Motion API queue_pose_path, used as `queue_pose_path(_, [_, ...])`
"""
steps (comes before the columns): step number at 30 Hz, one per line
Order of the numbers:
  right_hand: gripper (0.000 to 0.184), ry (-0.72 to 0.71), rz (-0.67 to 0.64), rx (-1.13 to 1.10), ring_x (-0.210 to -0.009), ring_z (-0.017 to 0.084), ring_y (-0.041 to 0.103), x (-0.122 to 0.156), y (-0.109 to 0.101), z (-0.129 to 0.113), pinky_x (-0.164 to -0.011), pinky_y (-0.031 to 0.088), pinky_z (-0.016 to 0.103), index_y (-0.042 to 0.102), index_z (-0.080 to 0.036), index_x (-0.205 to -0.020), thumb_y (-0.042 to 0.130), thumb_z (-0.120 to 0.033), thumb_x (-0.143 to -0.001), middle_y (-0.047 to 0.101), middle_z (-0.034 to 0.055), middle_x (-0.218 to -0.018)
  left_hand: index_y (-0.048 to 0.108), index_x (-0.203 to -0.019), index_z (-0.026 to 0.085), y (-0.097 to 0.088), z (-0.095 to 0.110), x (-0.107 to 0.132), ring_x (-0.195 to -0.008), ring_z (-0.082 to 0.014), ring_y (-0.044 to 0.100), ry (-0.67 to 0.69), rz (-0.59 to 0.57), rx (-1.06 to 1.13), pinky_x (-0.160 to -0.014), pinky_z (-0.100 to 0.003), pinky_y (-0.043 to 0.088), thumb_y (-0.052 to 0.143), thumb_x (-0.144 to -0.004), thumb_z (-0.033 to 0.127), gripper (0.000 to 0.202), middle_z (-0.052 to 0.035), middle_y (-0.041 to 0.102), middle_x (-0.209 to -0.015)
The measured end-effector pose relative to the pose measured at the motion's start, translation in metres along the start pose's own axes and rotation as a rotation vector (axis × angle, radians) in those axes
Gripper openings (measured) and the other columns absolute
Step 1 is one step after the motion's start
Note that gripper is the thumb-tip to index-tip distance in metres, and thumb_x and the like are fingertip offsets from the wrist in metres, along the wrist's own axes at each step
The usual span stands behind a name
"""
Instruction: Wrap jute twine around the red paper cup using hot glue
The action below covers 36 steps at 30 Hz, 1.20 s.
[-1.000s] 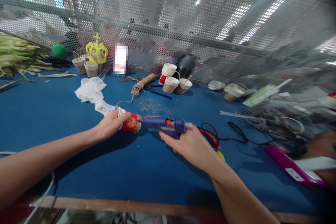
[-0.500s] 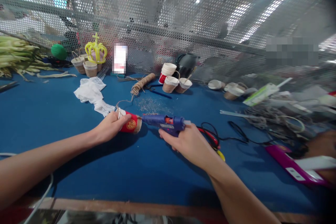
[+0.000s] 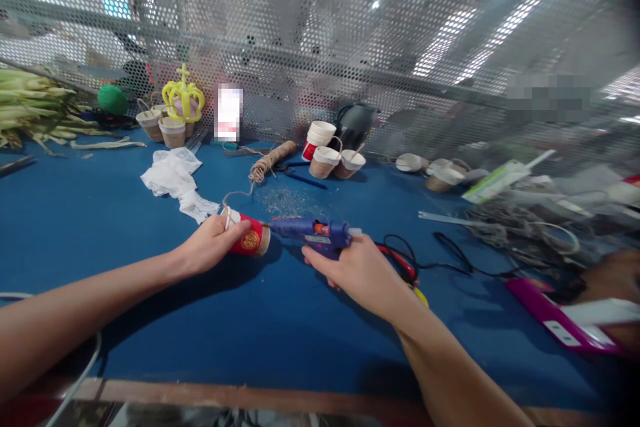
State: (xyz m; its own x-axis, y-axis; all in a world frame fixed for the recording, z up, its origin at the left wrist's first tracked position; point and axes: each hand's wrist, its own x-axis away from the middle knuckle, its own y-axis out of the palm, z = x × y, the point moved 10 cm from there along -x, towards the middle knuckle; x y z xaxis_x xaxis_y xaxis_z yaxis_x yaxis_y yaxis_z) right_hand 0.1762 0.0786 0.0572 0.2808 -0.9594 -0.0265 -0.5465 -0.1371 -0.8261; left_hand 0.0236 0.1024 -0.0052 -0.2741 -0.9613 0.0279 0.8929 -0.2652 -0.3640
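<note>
Red-banded cup [image 3: 251,239], tilted onto its side, is occupying the middle of the blue desk [image 3: 250,333], its white rim facing left and its brown base facing right. At far left, a bundle of pale stalks [image 3: 30,103] is lying near a green ball [image 3: 113,100]. Next, small brown cups [image 3: 173,133] are standing beside a yellow crown-shaped ornament [image 3: 186,107], while a crumpled white cloth [image 3: 173,173] is spreading in front of them. The left hand [image 3: 213,240] is holding the red-banded cup, its grip clamped around the side near the rim; whether the cup is touching the desk cannot be told. Behind it, a roll of twine [image 3: 273,160] is lying with a loose strand curving toward the rim. Immediately right, a blue glue gun [image 3: 310,232] is pointing left, its nozzle ending at the cup near the base; contact cannot be told. The right hand [image 3: 360,273] is supporting this tool, its grip clamped on the handle. Farther right, a black cord [image 3: 453,255] is trailing toward a grey tangle [image 3: 500,230]. Near the right edge, a co-worker's hand [image 3: 613,277], blurred, is appearing beside a purple object [image 3: 543,313].
</note>
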Motion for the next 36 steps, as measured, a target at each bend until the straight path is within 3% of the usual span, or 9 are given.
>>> queue_pose_path(10, [0.027,0.03,0.007,-0.019,-0.033,0.009,0.046,-0.0033,-0.0005,0.0011,-0.036,0.036,0.02,0.046,-0.019,-0.048,0.05,-0.026,-0.074,0.047,-0.0039,-0.034,0.044,-0.055,0.017,0.0012,0.0038,0.0025,-0.049,-0.0095,0.031,0.006,-0.005,-0.003,-0.048,-0.022,0.026,0.038,-0.079,0.043,0.036,0.0043,0.04,-0.054])
queue_pose_path(21, [0.018,-0.017,0.011,-0.059,-0.04,0.009,0.047,0.0026,-0.0004,0.0005,-0.04,0.038,0.021,0.051,-0.018,-0.057,0.051,-0.028,-0.072,0.055,-0.0026,-0.046,0.048,-0.058,0.016,0.002,-0.0003,0.0001,-0.049,-0.0099,0.031,-0.004,-0.013,0.022,-0.045,-0.021,0.024,0.038,-0.079,0.044,0.036,0.0028,0.041,-0.054])
queue_pose_path(31, [0.023,0.025,0.024,-0.035,-0.035,0.01,0.046,-0.0022,-0.0003,0.001,-0.038,0.036,0.021,0.048,-0.018,-0.053,0.05,-0.028,-0.073,0.051,-0.0032,-0.039,0.049,-0.059,0.015,0.0026,0.0042,0.0006,-0.052,-0.0104,0.036,0.047,-0.009,-0.013,-0.048,-0.021,0.03,0.037,-0.079,0.042,0.036,0.0015,0.046,-0.057])
queue_pose_path(36, [0.024,0.058,0.01,-0.008,-0.035,0.011,0.048,-0.0039,0.0022,0.0035,-0.037,0.037,0.021,0.048,-0.018,-0.051,0.05,-0.028,-0.073,0.05,-0.0022,-0.037,0.044,-0.053,0.016,0.0019,0.0047,0.0011,-0.049,-0.0092,0.032,0.049,0.006,-0.029,-0.047,-0.022,0.027,0.037,-0.079,0.041,0.037,0.0035,0.04,-0.052])
